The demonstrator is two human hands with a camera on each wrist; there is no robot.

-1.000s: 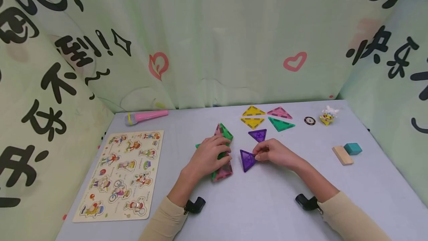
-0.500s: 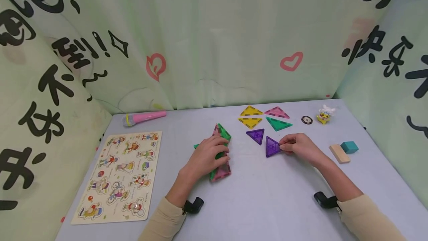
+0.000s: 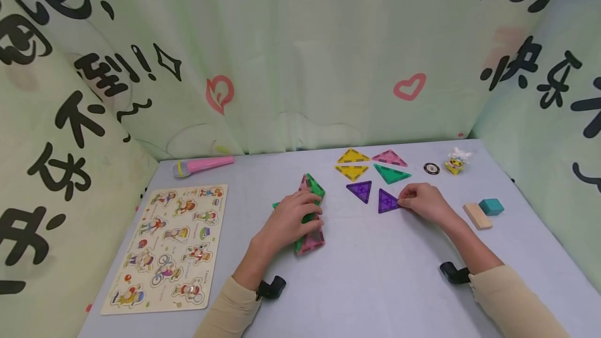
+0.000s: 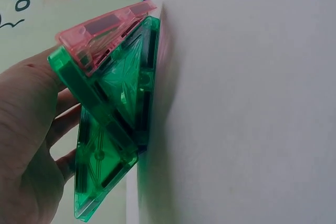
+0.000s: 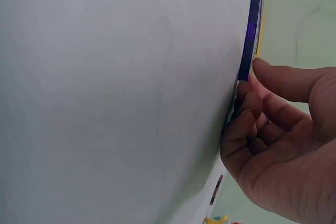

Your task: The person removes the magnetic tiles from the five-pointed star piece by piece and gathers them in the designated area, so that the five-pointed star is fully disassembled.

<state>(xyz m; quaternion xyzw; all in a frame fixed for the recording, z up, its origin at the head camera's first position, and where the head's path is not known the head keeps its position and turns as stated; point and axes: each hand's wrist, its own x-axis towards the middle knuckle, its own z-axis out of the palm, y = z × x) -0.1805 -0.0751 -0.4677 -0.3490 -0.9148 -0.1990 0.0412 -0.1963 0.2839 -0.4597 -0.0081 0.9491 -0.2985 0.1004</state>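
My left hand (image 3: 290, 223) lies over a small structure of green and pink triangular magnetic tiles (image 3: 312, 242) in the middle of the table, its fingers bent round it. The left wrist view shows green tiles (image 4: 123, 87) joined at angles, with a pink tile (image 4: 100, 30) along the top. To the right, my right hand (image 3: 426, 203) pinches a purple triangular magnetic tile (image 3: 387, 201) by its right corner. In the right wrist view this purple tile (image 5: 249, 51) appears edge-on, close to the table. Another purple tile (image 3: 359, 191) lies just left of it.
Behind the purple tiles lie two yellow tiles (image 3: 353, 156), a pink tile (image 3: 390, 157) and a green tile (image 3: 392, 174). Further right are a round black token (image 3: 431, 168), a small figurine (image 3: 455, 161) and two blocks (image 3: 478, 216). A picture board (image 3: 164, 249) and pink microphone (image 3: 204, 165) are left.
My right hand has carried the purple tile right and a little back, to beside the other purple one. My left hand has stayed on the green and pink structure.
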